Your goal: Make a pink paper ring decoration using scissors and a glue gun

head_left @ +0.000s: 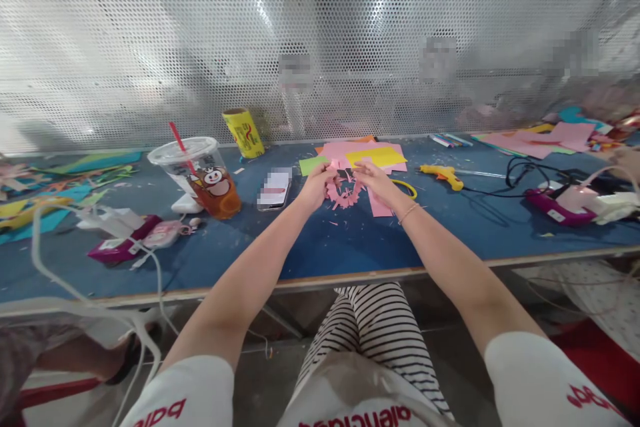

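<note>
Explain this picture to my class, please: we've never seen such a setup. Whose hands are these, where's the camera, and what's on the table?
There is no machine here: the left hand and right hand belong to the person wearing the camera. It sits on their head, looking forward and down, so their arms reach away from us. Between them, both hands hold a curved, fringed pink paper strip. On the blue table, coloured paper sheets lie just beyond. Leftward are a phone and a drink cup; rightward, a yellow glue gun.
</note>
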Action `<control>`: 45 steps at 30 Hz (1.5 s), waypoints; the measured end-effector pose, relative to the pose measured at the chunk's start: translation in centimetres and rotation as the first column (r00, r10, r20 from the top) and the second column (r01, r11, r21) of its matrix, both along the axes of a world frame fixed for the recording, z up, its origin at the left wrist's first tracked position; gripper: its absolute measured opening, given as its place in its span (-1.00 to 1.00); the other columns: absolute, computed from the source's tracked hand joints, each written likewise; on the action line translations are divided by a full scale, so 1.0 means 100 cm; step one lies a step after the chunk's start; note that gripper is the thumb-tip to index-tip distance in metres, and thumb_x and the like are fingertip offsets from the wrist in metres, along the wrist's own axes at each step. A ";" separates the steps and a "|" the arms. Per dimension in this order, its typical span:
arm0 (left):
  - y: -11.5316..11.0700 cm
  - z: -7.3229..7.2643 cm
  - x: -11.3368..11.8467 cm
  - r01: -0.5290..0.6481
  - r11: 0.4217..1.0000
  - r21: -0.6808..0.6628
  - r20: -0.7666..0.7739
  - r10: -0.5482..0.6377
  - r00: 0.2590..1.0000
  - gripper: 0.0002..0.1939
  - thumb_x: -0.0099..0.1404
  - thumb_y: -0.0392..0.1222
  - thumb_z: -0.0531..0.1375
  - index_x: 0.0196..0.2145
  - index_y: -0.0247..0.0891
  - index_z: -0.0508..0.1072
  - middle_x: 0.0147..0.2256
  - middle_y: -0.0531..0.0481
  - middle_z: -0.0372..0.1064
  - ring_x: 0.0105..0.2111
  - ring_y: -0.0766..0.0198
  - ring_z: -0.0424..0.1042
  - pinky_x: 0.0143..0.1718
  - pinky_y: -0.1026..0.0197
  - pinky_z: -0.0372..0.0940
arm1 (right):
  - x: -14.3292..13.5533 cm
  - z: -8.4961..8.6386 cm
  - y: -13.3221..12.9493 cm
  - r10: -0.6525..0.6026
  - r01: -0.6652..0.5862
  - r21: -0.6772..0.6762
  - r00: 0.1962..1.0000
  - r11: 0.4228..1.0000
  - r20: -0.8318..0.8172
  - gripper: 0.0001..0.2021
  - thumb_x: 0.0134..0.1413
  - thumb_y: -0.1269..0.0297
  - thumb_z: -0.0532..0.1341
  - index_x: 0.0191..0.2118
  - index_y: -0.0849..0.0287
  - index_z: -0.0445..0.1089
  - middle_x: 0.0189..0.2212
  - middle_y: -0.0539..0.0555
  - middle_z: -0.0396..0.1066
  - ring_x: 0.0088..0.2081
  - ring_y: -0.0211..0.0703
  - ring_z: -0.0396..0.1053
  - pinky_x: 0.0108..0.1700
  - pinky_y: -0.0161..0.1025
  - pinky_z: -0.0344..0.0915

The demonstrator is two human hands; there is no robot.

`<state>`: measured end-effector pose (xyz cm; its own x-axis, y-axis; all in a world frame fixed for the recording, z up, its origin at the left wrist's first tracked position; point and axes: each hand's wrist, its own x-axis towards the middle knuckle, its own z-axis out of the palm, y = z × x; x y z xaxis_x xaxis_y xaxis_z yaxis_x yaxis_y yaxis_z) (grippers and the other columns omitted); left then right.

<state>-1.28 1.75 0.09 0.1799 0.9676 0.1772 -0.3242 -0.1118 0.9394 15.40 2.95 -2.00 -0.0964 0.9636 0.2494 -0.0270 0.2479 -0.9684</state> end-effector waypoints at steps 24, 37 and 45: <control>-0.003 -0.006 0.005 -0.059 0.950 0.306 -0.316 0.160 0.935 -0.84 0.20 -0.15 0.12 -0.45 -0.25 0.22 -0.51 0.09 0.29 -0.62 0.44 0.25 -0.55 0.30 0.15 | -0.005 0.005 -0.013 -0.258 0.241 0.384 0.966 0.891 -0.006 -0.90 0.00 0.28 0.15 -0.38 0.11 0.18 -0.43 -0.03 0.26 -0.40 -0.30 0.27 -0.28 -0.24 0.27; -0.009 -0.001 0.007 -0.125 0.967 0.222 -0.239 0.178 0.955 -0.86 0.14 -0.31 0.12 -0.55 -0.27 0.25 -0.62 0.14 0.19 -0.68 0.48 0.13 -0.61 0.32 0.05 | -0.011 0.019 -0.030 -0.116 0.106 0.255 0.993 0.961 0.027 -0.84 -0.05 0.22 0.22 -0.37 0.12 0.21 -0.49 -0.06 0.24 -0.48 -0.34 0.24 -0.38 -0.27 0.23; -0.011 0.000 0.008 -0.136 0.971 0.198 -0.197 0.175 0.965 -0.83 0.11 -0.31 0.14 -0.60 -0.28 0.24 -0.65 0.14 0.14 -0.67 0.49 0.08 -0.60 0.31 0.02 | -0.013 0.020 -0.033 -0.070 0.067 0.205 0.997 0.977 0.009 -0.92 -0.02 0.28 0.16 -0.42 0.14 0.24 -0.52 -0.05 0.28 -0.47 -0.33 0.31 -0.34 -0.27 0.28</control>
